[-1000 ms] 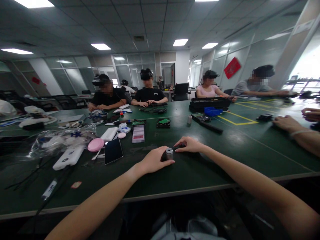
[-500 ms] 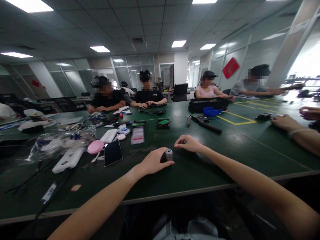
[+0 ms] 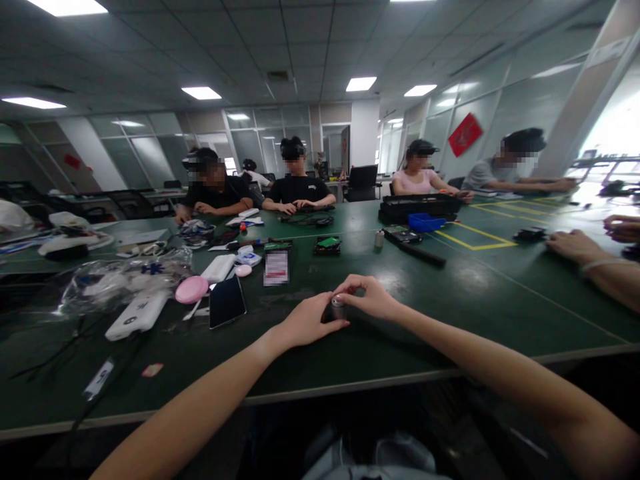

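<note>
A small silver metal cylinder (image 3: 339, 309) stands upright on the green table, close to the front edge. My left hand (image 3: 309, 321) is closed round its left side, with the thumb in front and the fingers behind. From the right, my right hand (image 3: 367, 297) reaches over the cylinder's top, thumb and forefinger pinched together at the rim. Whatever those fingertips may hold is too small or too hidden to make out. Farther back on the table stands a similar metal cylinder (image 3: 379, 239), apart from both hands.
Left of my hands lie a dark tablet or phone (image 3: 228, 303), a pink round case (image 3: 192, 289), a white device (image 3: 139, 315) and clear plastic bags. Beyond are a green circuit board (image 3: 327, 245), a blue tray (image 3: 426, 223) and a black case (image 3: 420, 207). Several people sit around the table.
My right hand has moved left, from beside the cylinder to its top, where the fingertips now cover part of it. My left hand keeps its hold in about the same place.
</note>
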Available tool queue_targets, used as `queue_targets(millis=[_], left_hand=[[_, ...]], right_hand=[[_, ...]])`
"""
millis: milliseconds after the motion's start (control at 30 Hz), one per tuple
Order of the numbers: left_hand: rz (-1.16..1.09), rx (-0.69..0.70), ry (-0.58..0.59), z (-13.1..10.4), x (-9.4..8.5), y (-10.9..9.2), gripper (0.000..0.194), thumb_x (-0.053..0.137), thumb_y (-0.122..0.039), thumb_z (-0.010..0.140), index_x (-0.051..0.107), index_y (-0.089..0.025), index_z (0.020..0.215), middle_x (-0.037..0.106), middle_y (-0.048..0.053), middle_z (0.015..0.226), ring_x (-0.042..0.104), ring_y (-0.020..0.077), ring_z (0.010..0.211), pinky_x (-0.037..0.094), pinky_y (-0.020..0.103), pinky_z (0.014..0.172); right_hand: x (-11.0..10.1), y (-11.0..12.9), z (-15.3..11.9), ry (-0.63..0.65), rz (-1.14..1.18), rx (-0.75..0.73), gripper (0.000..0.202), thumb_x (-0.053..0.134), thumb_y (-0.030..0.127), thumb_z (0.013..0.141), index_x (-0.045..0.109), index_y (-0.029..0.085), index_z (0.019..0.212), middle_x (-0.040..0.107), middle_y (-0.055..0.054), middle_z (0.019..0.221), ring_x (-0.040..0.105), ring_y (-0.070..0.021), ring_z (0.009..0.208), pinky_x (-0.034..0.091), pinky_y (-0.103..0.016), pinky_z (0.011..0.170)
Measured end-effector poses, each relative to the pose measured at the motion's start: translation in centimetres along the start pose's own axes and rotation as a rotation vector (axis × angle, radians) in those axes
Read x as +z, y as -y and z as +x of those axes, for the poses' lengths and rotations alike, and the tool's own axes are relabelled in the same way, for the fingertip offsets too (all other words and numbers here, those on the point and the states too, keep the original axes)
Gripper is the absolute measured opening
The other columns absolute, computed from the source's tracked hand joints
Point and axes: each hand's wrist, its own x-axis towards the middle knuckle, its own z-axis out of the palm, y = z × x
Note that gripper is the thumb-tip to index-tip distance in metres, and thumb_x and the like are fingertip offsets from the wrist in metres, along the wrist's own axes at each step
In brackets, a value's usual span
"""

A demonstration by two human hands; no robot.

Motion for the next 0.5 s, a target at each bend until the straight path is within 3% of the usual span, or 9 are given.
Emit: queue_targets(millis=[100,500], left_hand=[[-0.003,0.002,0.005,0.01,-0.05,-0.01,0.049,0.062,-0.050,0.079,0.055,-0.016,0.113,0.064,0.007,0.096,0.060,0.0225,0.083,0.045,0.030,0.070],[-0.036,0.018,-0.004,0.00,0.09,0.11,0.045,0.062,-0.048,0.079,0.056,-0.017,0.112,0.064,0.007,0.101,0.060,0.0230,0.089,0.046,0.032,0.076]], right_hand=[[-0.15,-0.03,0.04,-0.030,-0.021,0.010,0.026,0.063,0.041,0.081,0.072,0.018,0.089,0.063,-0.003,0.077,0.056,-0.0137,0.069,0.045,-0.027,0.065],[0.03,0.61,0.02,0.067,0.014,0.103,0.032,0.062,0.045,0.079,0.073,0.017,0.088,0.068,-0.004,0.079,0.060,-0.0150,0.072,0.046,-0.026,0.063]])
